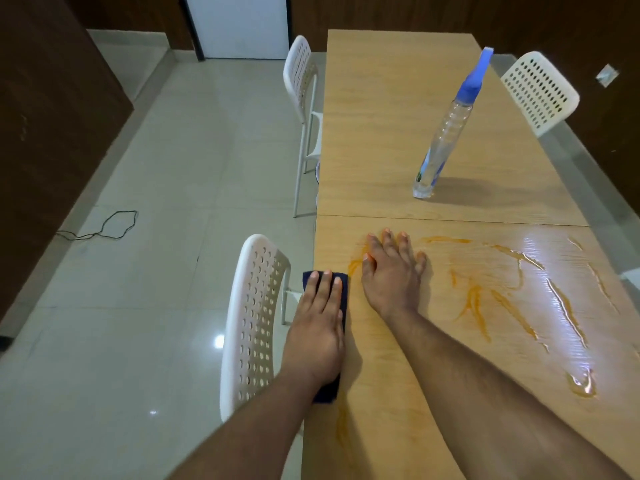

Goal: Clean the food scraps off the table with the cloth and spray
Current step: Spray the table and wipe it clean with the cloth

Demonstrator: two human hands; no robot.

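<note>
- Dark cloth (341, 289) at the near left edge of the bench (398, 116), partly overhanging it, pinned flat under the left hand (317, 327) with fingers straight.
- Right hand (391, 271) just right of the cloth, flat on the wood with fingers spread, touching the left end of the orange smears (474, 299); holding nothing.
- Wet orange streaks and a glossy puddle across the near right part of the bench, plus a faint streak nearer, below the cloth.
- Spray bottle (446, 129) upright on the far section, well apart from both hands.
- White perforated chair (252, 317) just left of the cloth, beyond the bench edge; two more chairs further off.
- Likely risks: cloth slipping off the edge onto the chair or floor, given the overhang; bare right palm dragging residue onto clean wood; long sweeps pushing liquid over the right edge; the tall, narrow bottle tipping on a hasty reach.
</note>
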